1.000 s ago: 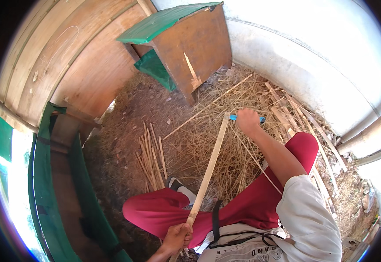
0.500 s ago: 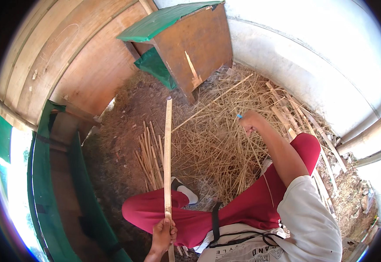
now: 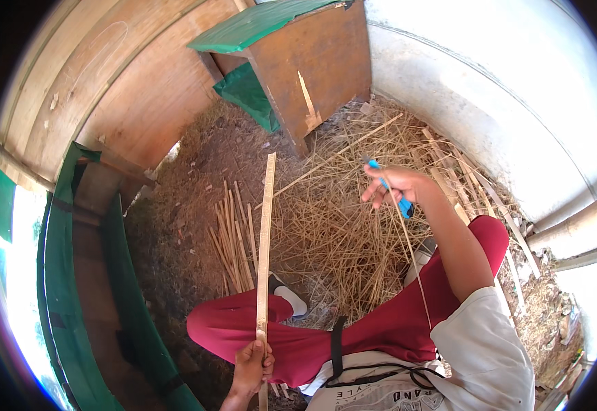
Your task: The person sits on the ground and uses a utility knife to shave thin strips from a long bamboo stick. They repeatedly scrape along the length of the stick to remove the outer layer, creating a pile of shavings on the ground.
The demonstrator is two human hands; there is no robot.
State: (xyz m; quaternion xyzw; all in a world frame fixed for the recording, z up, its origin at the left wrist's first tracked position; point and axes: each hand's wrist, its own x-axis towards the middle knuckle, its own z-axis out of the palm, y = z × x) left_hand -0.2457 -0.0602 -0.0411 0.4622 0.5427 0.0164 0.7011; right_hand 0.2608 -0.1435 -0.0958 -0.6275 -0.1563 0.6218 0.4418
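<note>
My left hand (image 3: pixel 252 364) is closed around the lower part of a long, flat bamboo strip (image 3: pixel 265 236), which stands nearly upright above my left thigh. Out over the straw-like shavings (image 3: pixel 339 240), my right hand (image 3: pixel 398 183) holds a blue cutter knife (image 3: pixel 405 207) loosely across the palm, some fingers spread. The knife's blade end is too small to make out clearly. A thin sliver of bamboo (image 3: pixel 411 250) runs from beside my right hand down to my right thigh; whether the fingers pinch it I cannot tell.
A bundle of thin bamboo sticks (image 3: pixel 233 240) lies left of the shavings. Longer strips (image 3: pixel 452 175) lie along the right white wall (image 3: pixel 476 89). Ahead stands a brown wooden box with a green top (image 3: pixel 312 61). A green-covered frame (image 3: pixel 62 274) stands at the left.
My right hand has turned and its fingers have loosened, showing more of the blue knife. The bamboo strip in my left hand has tilted slightly to the right at its top.
</note>
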